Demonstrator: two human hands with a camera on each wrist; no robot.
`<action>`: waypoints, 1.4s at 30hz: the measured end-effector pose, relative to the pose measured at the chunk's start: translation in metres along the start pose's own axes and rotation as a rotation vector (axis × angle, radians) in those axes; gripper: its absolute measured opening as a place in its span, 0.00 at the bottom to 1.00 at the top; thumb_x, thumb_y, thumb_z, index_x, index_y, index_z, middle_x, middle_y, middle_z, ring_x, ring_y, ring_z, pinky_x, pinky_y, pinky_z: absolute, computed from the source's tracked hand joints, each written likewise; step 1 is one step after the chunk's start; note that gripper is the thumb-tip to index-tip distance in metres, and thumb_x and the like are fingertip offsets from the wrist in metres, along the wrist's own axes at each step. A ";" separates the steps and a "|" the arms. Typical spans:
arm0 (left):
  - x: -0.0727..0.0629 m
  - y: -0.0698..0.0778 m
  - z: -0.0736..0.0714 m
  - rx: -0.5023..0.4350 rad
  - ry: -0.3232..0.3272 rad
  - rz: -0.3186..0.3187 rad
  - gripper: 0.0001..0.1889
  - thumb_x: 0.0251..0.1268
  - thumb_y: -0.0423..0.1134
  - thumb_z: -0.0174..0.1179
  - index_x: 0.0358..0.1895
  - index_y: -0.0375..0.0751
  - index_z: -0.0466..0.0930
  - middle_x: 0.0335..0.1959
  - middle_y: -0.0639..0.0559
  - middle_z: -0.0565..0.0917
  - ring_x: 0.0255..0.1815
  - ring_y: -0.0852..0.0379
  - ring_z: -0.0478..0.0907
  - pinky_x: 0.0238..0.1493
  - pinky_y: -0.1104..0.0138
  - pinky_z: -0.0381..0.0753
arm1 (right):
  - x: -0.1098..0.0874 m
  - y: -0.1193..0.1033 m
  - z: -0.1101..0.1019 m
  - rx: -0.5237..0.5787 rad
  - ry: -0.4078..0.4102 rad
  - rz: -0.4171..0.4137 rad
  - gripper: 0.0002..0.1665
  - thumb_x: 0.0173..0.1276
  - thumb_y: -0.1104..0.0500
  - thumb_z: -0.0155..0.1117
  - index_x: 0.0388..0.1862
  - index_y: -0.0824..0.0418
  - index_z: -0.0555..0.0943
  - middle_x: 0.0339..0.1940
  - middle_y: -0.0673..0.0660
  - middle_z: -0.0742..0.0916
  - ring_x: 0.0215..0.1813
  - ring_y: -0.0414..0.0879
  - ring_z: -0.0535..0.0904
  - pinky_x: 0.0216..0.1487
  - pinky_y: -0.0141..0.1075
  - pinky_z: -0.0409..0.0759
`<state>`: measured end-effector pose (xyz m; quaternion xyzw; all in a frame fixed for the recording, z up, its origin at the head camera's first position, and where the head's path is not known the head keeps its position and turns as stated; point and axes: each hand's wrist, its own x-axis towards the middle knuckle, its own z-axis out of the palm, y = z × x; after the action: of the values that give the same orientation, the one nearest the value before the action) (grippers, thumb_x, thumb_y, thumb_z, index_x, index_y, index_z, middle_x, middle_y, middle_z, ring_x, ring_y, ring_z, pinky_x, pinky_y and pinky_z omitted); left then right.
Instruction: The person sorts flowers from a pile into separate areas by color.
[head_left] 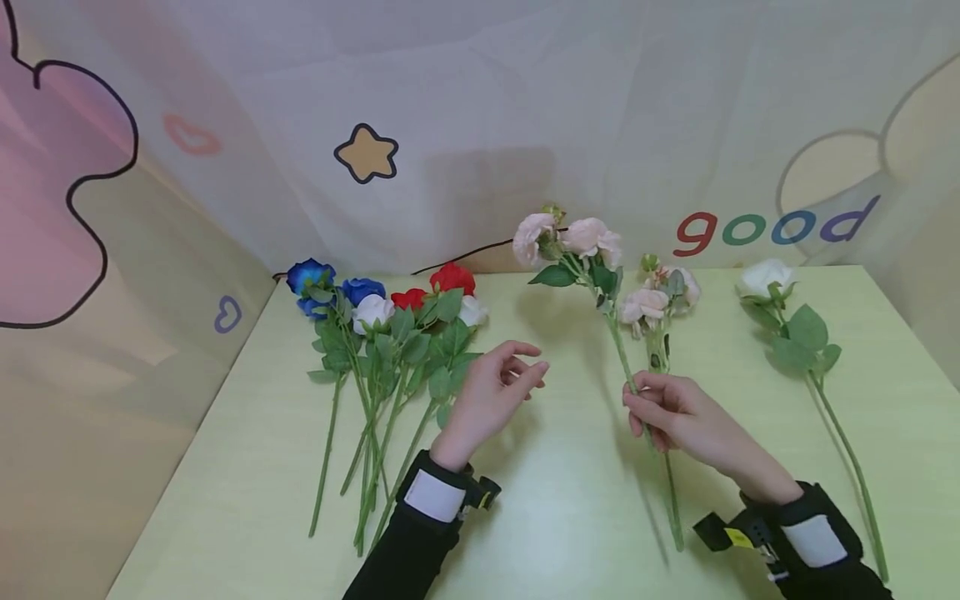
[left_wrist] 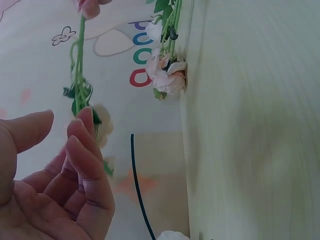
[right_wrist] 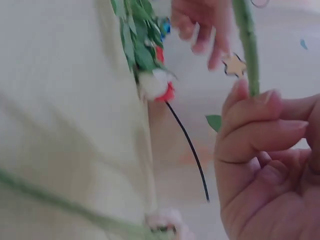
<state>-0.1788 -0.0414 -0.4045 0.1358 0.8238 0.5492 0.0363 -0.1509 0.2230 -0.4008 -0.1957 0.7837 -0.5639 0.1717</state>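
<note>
My right hand (head_left: 671,412) pinches the green stem of an artificial pale pink flower (head_left: 592,239), raised above the table and leaning left. In the right wrist view the thumb and fingers close round its stem (right_wrist: 247,47). My left hand (head_left: 495,387) hovers left of it with fingers loosely bent and nothing in them. In the left wrist view its thumb and fingers (left_wrist: 87,165) stand apart, with the blurred held flower behind them. Another pale pink flower (head_left: 647,305) lies on the table behind the right hand, its stem partly hidden.
On the left of the table (head_left: 555,517) lies a bunch of artificial flowers: blue (head_left: 310,275), red (head_left: 453,277) and white (head_left: 372,313), stems crossing. A single white rose (head_left: 767,277) lies at the right. A printed cloth backdrop (head_left: 480,100) rises behind the far edge.
</note>
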 end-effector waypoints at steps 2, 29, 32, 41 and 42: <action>-0.001 0.000 -0.001 0.008 -0.003 -0.003 0.15 0.73 0.42 0.60 0.56 0.39 0.80 0.35 0.40 0.90 0.34 0.36 0.85 0.29 0.73 0.77 | -0.005 0.003 -0.014 -0.021 0.001 0.019 0.15 0.82 0.59 0.48 0.40 0.72 0.71 0.24 0.49 0.81 0.17 0.43 0.69 0.17 0.35 0.69; 0.001 -0.001 -0.005 0.016 -0.025 -0.003 0.16 0.71 0.38 0.61 0.59 0.41 0.77 0.37 0.41 0.90 0.34 0.36 0.85 0.29 0.73 0.76 | -0.028 0.029 -0.081 -0.094 -0.118 0.298 0.16 0.84 0.58 0.42 0.42 0.70 0.72 0.31 0.50 0.83 0.25 0.42 0.77 0.29 0.34 0.78; 0.001 0.000 -0.005 0.020 -0.033 -0.006 0.16 0.71 0.38 0.61 0.59 0.41 0.77 0.37 0.40 0.90 0.34 0.36 0.85 0.30 0.73 0.76 | -0.029 0.031 -0.082 -0.076 -0.149 0.331 0.16 0.83 0.59 0.44 0.41 0.70 0.73 0.31 0.51 0.84 0.26 0.40 0.78 0.32 0.35 0.81; 0.000 0.002 -0.005 0.051 -0.039 -0.009 0.15 0.71 0.38 0.61 0.58 0.41 0.78 0.37 0.42 0.90 0.34 0.37 0.85 0.30 0.73 0.76 | -0.021 0.044 -0.072 -0.052 -0.225 0.436 0.16 0.79 0.60 0.52 0.38 0.71 0.80 0.26 0.50 0.84 0.28 0.38 0.83 0.36 0.33 0.85; 0.000 0.002 -0.005 0.055 -0.040 -0.010 0.15 0.71 0.38 0.61 0.58 0.41 0.78 0.37 0.42 0.90 0.34 0.38 0.85 0.30 0.73 0.76 | -0.020 0.044 -0.071 -0.060 -0.228 0.445 0.16 0.79 0.59 0.52 0.38 0.71 0.80 0.26 0.50 0.84 0.28 0.37 0.83 0.36 0.33 0.84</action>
<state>-0.1794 -0.0449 -0.4011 0.1438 0.8383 0.5233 0.0517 -0.1729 0.3037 -0.4206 -0.0857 0.7994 -0.4631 0.3729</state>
